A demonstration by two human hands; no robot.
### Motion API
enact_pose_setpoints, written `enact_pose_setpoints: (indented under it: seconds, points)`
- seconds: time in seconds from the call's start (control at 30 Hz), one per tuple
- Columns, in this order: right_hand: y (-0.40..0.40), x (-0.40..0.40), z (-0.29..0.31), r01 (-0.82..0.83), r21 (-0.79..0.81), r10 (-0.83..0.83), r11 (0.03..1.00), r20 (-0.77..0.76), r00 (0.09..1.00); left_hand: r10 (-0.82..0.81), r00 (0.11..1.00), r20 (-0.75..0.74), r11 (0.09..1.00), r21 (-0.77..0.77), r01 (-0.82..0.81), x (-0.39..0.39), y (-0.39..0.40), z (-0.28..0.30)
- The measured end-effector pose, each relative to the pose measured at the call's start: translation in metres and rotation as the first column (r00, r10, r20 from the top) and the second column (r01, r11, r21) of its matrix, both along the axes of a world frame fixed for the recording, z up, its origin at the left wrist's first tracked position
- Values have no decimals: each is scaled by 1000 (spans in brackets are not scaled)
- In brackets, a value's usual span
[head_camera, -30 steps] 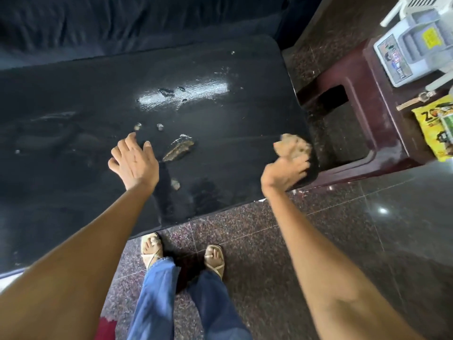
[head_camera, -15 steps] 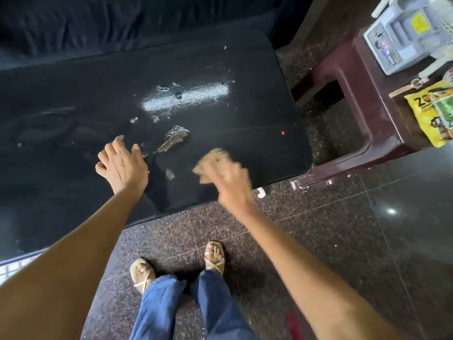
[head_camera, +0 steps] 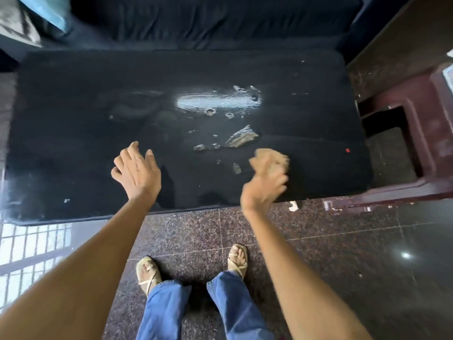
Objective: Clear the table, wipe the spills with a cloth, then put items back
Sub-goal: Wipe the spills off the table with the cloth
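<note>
A low black table [head_camera: 73, 133] fills the upper half of the view. Wet spills [head_camera: 241, 138] and small droplets lie right of its middle, beside a bright glare patch. My right hand [head_camera: 266, 185] is shut on a crumpled tan cloth [head_camera: 270, 159], pressed on the tabletop near the front edge, just right of and below the spills. My left hand [head_camera: 137, 173] rests flat on the table with fingers spread, to the left of the spills. The right hand is motion-blurred.
A dark sofa [head_camera: 208, 23] runs behind the table. A maroon stool [head_camera: 421, 143] stands against the table's right end. My feet in sandals [head_camera: 237, 258] stand on the speckled tiled floor [head_camera: 343, 266] in front. A small red dot [head_camera: 347, 150] shows on the table's right part.
My right hand swept the cloth from the table's right edge leftwards towards the spills, then back slightly to the right. The view shifted left, so the stool's items left the frame. My left hand stayed planted.
</note>
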State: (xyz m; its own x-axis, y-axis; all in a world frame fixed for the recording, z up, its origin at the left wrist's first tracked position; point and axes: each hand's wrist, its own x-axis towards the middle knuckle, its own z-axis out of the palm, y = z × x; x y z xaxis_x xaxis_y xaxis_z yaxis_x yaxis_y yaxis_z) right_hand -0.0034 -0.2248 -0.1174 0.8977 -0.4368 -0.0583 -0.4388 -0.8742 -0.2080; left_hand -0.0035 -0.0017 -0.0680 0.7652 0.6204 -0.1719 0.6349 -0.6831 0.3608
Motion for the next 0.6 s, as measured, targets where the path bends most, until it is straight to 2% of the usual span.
enact_pose_setpoints:
  seconds: [0.07, 0.1, 0.17, 0.23, 0.27, 0.33, 0.37, 0.4, 0.47, 0.53, 0.6]
  points:
    - [71, -27, 3, -311, 73, 308, 948, 48, 950, 25, 1000, -16, 1000, -4, -25, -9, 20, -1]
    - [102, -39, 3, -467, 65, 463, 882, 62, 884, 31, 999, -23, 1000, -3, -31, -14, 30, 0]
    - [142, -55, 2, -731, 28, 731, 681, 12, 682, 26, 999, -24, 1000, 7, -26, -22, 49, 2]
    - [150, -51, 0, -869, 0, 869, 495, -22, 495, 15, 1000, -23, 1000, 18, -14, -26, 68, 4]
    - [147, -46, 2, -901, 18, 901, 434, 2, 434, 14, 999, -29, 1000, 23, -13, -29, 80, 4]
    - [121, -33, 5, -917, 52, 919, 395, -7, 395, 12, 999, -39, 1000, 29, -11, -31, 99, 5]
    - [102, -26, 8, -905, 32, 905, 425, -20, 424, 14, 999, -40, 1000, 24, -13, -32, 107, 5]
    - [81, -20, 10, -870, 9, 869, 493, -45, 492, 12, 999, -36, 1000, 13, -12, -32, 118, 6]
    - [25, -15, 14, -717, -54, 715, 695, -49, 697, 12, 999, -32, 1000, -1, -12, -33, 126, 6]
    - [-10, -21, 13, -454, -125, 452, 882, -45, 891, 1, 1000, -28, 1000, -7, -1, -36, 143, 8]
    - [-7, -27, 12, -90, -123, 81, 988, -75, 994, -1, 1000, -22, 1000, -15, 1, -39, 160, 9]
